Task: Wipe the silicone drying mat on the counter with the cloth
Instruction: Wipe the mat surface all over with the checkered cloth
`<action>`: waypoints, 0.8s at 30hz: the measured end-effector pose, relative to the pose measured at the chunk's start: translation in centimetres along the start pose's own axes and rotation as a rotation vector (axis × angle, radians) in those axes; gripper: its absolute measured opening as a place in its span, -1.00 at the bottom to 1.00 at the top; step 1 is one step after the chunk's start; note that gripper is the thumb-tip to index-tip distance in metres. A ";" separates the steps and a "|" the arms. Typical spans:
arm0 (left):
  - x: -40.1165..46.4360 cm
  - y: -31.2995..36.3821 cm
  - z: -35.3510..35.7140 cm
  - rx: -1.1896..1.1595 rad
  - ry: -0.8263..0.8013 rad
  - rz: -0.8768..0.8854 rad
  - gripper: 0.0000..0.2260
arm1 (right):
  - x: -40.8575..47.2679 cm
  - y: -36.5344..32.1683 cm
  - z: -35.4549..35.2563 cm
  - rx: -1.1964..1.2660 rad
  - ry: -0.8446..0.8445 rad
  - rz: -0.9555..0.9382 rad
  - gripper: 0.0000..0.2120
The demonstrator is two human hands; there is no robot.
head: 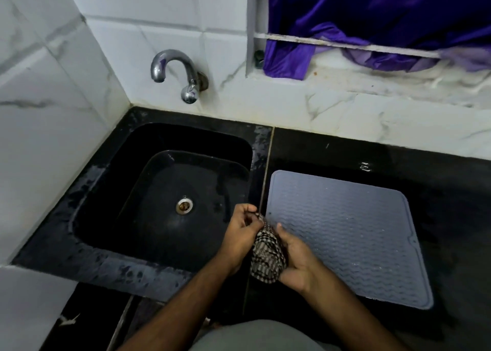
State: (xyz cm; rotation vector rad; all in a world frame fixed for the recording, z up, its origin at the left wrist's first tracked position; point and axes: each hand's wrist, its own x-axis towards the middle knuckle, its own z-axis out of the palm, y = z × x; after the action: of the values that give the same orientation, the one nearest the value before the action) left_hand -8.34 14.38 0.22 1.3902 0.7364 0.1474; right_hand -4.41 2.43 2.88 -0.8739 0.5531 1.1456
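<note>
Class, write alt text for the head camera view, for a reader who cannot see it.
Both hands, the left hand and right hand, hold a bunched checked cloth over the black counter, at the left edge of a grey silicone drying mat. A black sink lies to the left, under a wall tap.

The sink (159,191) sits left in the counter (438,191), the mat (358,231) lies flat on the counter right of it, and the tap (175,71) stands behind the sink.
</note>
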 end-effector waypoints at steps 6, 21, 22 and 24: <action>3.0 0.2 2.2 0.220 -0.078 0.141 -0.85 | -0.9 0.4 -2.1 -0.030 0.129 -0.195 -0.59; 8.0 -1.2 4.4 1.422 -0.377 0.235 -0.16 | -1.5 -7.6 -6.9 -0.764 0.566 -0.663 -0.43; 8.1 -1.1 4.4 1.418 -0.369 0.231 -0.15 | -0.9 -8.9 -6.5 -0.932 0.599 -0.705 -0.37; 8.2 -0.5 4.7 1.435 -0.354 0.237 -0.14 | 0.7 -11.6 -5.3 -1.123 0.625 -0.810 -0.30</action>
State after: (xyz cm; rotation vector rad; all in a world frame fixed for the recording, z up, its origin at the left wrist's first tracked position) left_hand 0.37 14.54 -3.36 2.7617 0.3016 -0.5510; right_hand 7.03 -3.33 2.97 -2.2116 -0.0607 0.3174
